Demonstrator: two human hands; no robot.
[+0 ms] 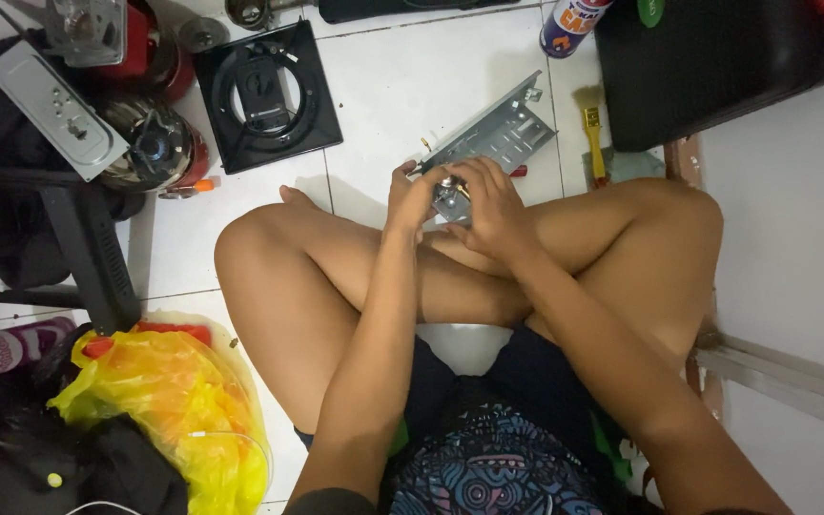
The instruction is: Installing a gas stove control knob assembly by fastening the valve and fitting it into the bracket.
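Observation:
I sit cross-legged on a white tiled floor. Both hands meet above my crossed shins on a small grey metal part (449,198). My left hand (408,195) pinches its left side, fingers curled. My right hand (490,205) wraps over its right side and hides most of it. Just beyond the hands, a long grey perforated metal bracket (498,133) lies on the floor, tilted up to the right. A red-handled tool (519,172) peeks out next to the right hand.
A black square burner plate (267,95) lies ahead on the left. Red and chrome appliances (154,143) and a black stand (88,253) crowd the far left. A yellow plastic bag (169,401) sits near my left knee. A spray can (569,24), yellow brush (595,143) and black case (717,67) lie ahead right.

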